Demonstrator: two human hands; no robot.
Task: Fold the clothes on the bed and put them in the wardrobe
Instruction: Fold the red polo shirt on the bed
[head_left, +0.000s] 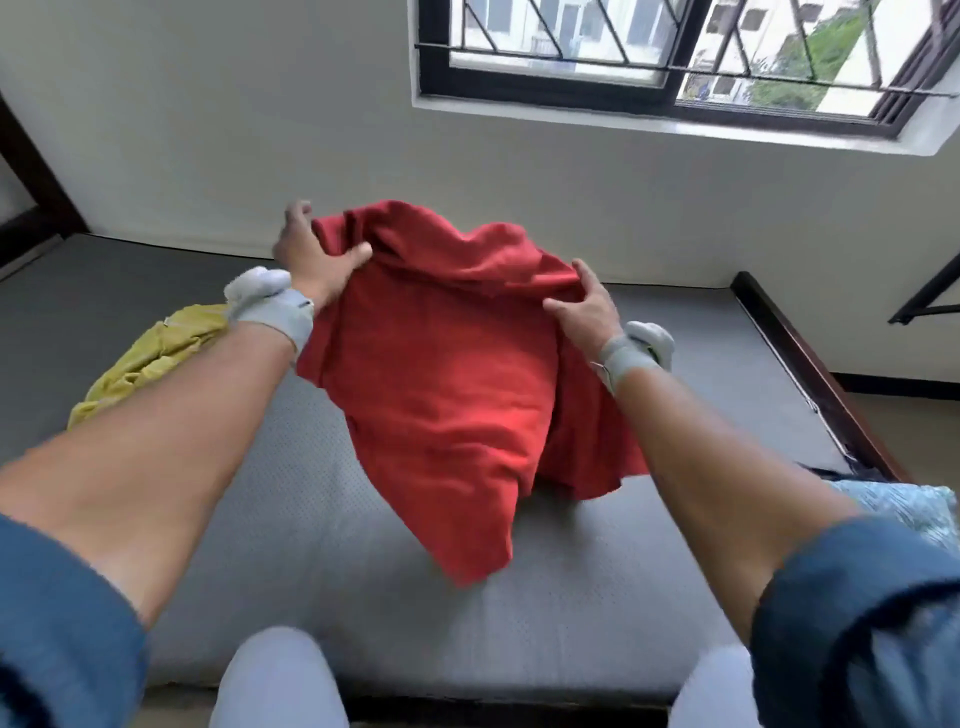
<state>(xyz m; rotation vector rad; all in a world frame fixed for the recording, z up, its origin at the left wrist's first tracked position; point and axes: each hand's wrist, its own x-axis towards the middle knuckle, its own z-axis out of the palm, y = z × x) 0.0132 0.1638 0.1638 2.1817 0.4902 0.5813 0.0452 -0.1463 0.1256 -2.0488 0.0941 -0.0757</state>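
Both knees sit at the bottom edge, forearms reaching up-frame. Left hand (311, 254) and right hand (584, 306) each pinch the top edge of a red garment (441, 374), held at frame centre, its long axis hanging down toward the grey mattress (597, 597). A yellow garment (150, 358) lies at left; a barred window (675, 62) fills the upper right.

Barred window (675, 57) (bushes outside)
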